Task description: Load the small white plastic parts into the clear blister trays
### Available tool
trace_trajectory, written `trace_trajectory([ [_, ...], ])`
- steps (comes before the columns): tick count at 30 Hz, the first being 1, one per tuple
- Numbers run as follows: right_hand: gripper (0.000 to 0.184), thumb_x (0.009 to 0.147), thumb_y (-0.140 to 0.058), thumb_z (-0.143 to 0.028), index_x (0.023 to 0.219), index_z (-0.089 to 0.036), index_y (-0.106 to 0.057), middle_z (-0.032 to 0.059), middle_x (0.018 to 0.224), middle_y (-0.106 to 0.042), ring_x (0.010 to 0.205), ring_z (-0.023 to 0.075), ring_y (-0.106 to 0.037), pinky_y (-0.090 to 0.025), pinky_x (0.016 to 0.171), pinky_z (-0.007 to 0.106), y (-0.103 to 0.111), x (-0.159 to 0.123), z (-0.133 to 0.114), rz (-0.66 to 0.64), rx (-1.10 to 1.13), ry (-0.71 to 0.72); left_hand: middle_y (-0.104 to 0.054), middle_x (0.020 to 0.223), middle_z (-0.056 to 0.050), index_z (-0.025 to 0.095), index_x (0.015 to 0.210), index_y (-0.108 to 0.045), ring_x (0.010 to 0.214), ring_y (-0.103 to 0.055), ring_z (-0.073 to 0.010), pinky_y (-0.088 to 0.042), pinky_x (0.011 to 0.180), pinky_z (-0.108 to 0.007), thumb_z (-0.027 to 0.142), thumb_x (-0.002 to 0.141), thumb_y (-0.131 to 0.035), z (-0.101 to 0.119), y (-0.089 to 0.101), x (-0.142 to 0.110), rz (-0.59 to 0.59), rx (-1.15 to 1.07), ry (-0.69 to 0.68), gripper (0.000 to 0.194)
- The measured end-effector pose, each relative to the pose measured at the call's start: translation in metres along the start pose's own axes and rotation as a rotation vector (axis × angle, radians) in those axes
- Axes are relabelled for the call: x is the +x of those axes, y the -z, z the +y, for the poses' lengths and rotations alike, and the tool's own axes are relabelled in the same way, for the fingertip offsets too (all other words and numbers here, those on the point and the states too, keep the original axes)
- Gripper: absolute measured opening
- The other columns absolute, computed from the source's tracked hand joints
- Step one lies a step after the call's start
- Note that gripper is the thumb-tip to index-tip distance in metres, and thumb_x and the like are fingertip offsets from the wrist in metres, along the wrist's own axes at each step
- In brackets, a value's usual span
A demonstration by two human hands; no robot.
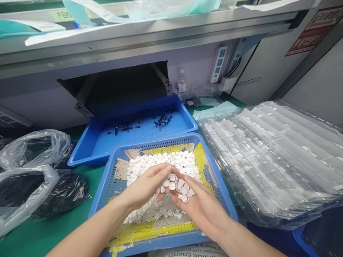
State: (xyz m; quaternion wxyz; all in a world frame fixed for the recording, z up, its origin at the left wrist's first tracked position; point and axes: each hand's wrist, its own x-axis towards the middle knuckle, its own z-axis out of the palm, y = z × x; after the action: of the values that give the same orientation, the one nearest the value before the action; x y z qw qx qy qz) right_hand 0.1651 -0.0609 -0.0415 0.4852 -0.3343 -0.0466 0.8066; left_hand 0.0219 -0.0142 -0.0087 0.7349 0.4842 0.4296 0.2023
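Several small white square plastic pieces [184, 191] lie in my cupped right hand [205, 205], over the middle of a blue perforated basket [218, 185]. My left hand [150, 184] curls in from the other side, its fingers around more of the white pieces [166, 184]. The fingertips of both hands meet, and parts of the fingers are hidden behind the pieces. Beneath them a heap of the same white pieces [163, 162] fills the basket, which is lined with patches of yellow and beige tape.
Behind the basket stands a blue tray [128, 141] with small black parts. Clear plastic trays [268, 153] with white pieces are stacked at right. Bags of black parts [64, 189] lie at left. A water bottle [181, 87] stands at the back, below a metal shelf edge [150, 32].
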Motion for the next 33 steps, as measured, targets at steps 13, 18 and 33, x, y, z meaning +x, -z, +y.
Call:
trace_trajectory([
  [13, 0.021, 0.08, -0.05, -0.029, 0.084, -0.01, -0.058, 0.008, 0.081, -0.059, 0.071, 0.0141, -0.055, -0.043, 0.074, 0.033, -0.002, 0.001, 0.004, -0.044, 0.082, -0.081, -0.043, 0.056, 0.004, 0.018, 0.103, -0.048, 0.045, -0.032, -0.0078, -0.026, 0.041, -0.018, 0.016, 0.077, -0.035, 0.004, -0.004, -0.01, -0.109, 0.222, 0.124, 0.029],
  [18, 0.022, 0.081, -0.046, -0.029, 0.081, -0.011, -0.058, 0.0063, 0.075, -0.059, 0.066, 0.0125, -0.055, -0.043, 0.069, 0.03, -0.002, -0.001, 0.004, -0.049, 0.133, -0.092, -0.045, 0.06, 0.004, 0.022, 0.116, -0.041, 0.044, -0.031, -0.0067, -0.027, 0.04, -0.017, 0.028, 0.085, -0.034, 0.003, -0.01, -0.015, -0.102, 0.448, 0.02, 0.032],
  [33, 0.019, 0.077, -0.05, -0.034, 0.082, -0.015, -0.054, 0.0028, 0.07, -0.055, 0.062, 0.0132, -0.054, -0.036, 0.054, 0.024, -0.002, -0.001, -0.001, -0.075, 0.065, -0.138, -0.056, 0.088, -0.004, 0.022, 0.106, -0.052, 0.05, -0.045, -0.0064, -0.039, 0.045, -0.019, 0.032, 0.085, -0.045, -0.001, -0.002, -0.007, -0.06, -0.01, -0.139, 0.024],
])
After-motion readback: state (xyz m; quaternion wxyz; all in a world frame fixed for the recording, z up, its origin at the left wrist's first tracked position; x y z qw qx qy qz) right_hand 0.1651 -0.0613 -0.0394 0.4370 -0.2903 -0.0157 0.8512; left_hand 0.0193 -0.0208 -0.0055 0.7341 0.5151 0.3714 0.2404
